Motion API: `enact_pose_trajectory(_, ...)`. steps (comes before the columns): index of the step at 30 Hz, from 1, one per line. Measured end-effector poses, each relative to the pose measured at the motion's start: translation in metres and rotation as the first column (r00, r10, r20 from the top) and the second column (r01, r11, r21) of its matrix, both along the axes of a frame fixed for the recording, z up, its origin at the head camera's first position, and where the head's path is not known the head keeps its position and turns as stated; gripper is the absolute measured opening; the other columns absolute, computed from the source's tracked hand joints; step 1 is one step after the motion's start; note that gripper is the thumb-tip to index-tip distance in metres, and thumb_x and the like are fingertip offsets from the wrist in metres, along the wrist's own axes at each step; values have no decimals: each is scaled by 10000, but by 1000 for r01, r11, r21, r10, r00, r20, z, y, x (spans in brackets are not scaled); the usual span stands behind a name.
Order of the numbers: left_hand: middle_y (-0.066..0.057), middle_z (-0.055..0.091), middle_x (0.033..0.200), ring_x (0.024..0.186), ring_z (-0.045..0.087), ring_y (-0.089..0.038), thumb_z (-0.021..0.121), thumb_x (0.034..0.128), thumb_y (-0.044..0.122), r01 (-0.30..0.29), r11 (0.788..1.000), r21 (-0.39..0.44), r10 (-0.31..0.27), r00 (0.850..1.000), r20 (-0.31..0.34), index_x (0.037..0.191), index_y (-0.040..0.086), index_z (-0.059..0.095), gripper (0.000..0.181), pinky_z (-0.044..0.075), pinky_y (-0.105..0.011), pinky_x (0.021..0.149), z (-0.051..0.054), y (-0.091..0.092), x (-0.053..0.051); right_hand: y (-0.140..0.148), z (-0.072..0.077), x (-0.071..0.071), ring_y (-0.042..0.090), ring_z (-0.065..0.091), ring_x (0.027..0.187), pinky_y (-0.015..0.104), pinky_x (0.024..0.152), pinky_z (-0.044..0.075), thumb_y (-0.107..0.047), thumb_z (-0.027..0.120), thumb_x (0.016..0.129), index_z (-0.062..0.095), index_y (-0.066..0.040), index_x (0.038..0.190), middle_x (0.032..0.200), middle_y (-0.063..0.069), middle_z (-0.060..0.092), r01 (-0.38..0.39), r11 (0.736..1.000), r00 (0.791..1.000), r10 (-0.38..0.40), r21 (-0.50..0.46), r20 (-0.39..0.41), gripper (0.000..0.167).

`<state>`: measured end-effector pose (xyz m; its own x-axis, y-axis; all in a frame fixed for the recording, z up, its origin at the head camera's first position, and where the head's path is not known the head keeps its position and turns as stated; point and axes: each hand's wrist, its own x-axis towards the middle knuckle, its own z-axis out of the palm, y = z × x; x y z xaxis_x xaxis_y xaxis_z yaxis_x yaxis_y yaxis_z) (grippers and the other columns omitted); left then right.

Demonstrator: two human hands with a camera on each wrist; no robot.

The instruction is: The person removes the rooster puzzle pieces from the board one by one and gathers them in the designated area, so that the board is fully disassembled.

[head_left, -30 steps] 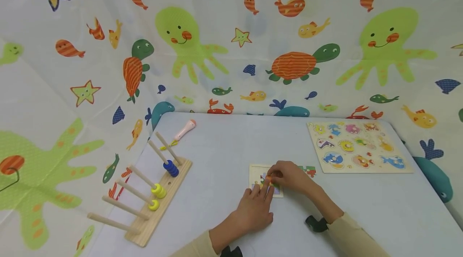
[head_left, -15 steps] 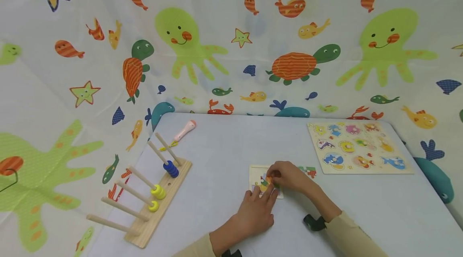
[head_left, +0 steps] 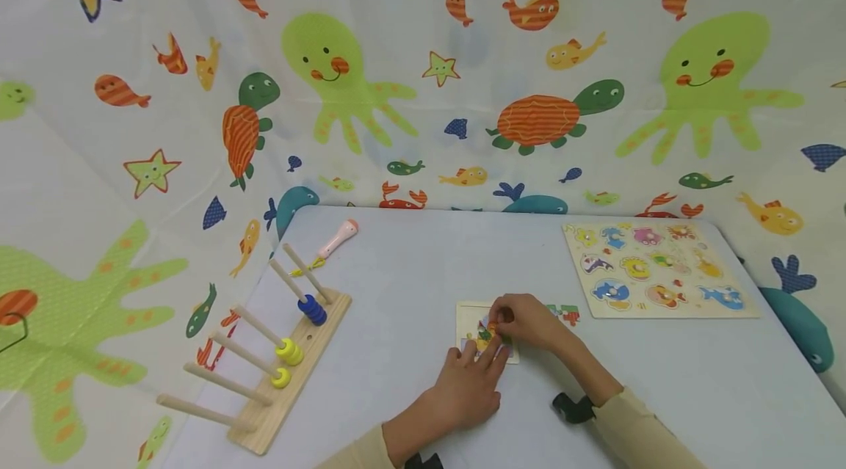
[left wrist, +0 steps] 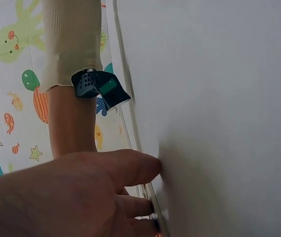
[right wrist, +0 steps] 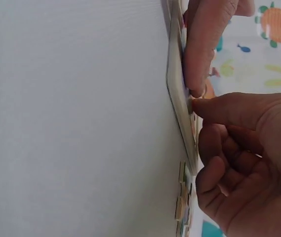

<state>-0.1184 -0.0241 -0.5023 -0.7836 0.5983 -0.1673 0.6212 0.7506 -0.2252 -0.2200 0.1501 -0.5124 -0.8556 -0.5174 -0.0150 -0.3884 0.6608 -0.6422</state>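
Note:
In the head view a small jigsaw board (head_left: 466,312) with a pale wooden frame lies flat on the table. The straight fingers of my left hand (head_left: 466,390) press on its near part. My right hand (head_left: 532,322) reaches in from the right and pinches a small orange puzzle piece (head_left: 492,326) over the board; the fingers partly cover it. In the right wrist view, thumb and curled fingers of the right hand (right wrist: 251,143) meet at the board's edge (right wrist: 177,98), beside a left fingertip (right wrist: 198,84). Loose puzzle pieces (head_left: 568,315) lie just right of the board.
A wooden peg rack (head_left: 251,434) with blue and yellow rings (head_left: 289,351) stands at the left. Behind it lies a pink pen-shaped toy (head_left: 338,236). A sea-animal knob puzzle (head_left: 634,306) occupies the far right. A printed curtain (head_left: 410,36) hangs behind the table.
The left fingers have slid slightly back toward me, uncovering more of the board's picture. The right hand stays in nearly the same place, with the orange puzzle piece still pinched.

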Motion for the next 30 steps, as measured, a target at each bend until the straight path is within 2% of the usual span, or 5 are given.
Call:
enact_pose_trajectory(10, 43, 289, 1594, 1054, 381, -183, 495, 965, 566, 5, 1000, 21, -5, 1000, 16, 1548, 240, 341, 686, 360, -374, 768, 0, -1, -1, 0, -1, 3, 114, 519, 717, 279, 650, 450, -82, 702, 874, 697, -167, 890, 759, -94, 557, 17, 1000, 1000, -17, -7, 1, 86)
enact_pose_trajectory(19, 63, 290, 1590, 1080, 388, -181, 508, 960, 556, -5, 999, 40, 4, 1000, 26, 1546, 250, 343, 681, 360, -368, 763, 1, -1, -3, 1, -3, 4, 105, 543, 729, 282, 672, 460, -170, 748, 888, 672, -233, 863, 755, -120, 586, 49, 997, 999, -47, -54, 24, 102)
enact_pose_trajectory(26, 64, 281, 1596, 1107, 387, -192, 521, 960, 528, -24, 997, 72, 20, 998, 58, 1552, 243, 336, 682, 371, -374, 788, 0, -2, -3, 5, -1, 1, 128, 584, 741, 295, 669, 486, -195, 739, 902, 671, -226, 892, 781, -98, 630, 40, 990, 995, -28, -135, 94, 75)
enact_pose_trajectory(30, 60, 300, 1589, 1124, 389, -197, 505, 969, 526, -29, 996, 81, 24, 998, 57, 1550, 240, 342, 668, 370, -369, 801, -1, -1, -2, 19, 9, -1, 173, 595, 756, 311, 651, 493, -233, 730, 912, 687, -209, 920, 816, -62, 657, 92, 976, 990, -68, -197, 125, 50)
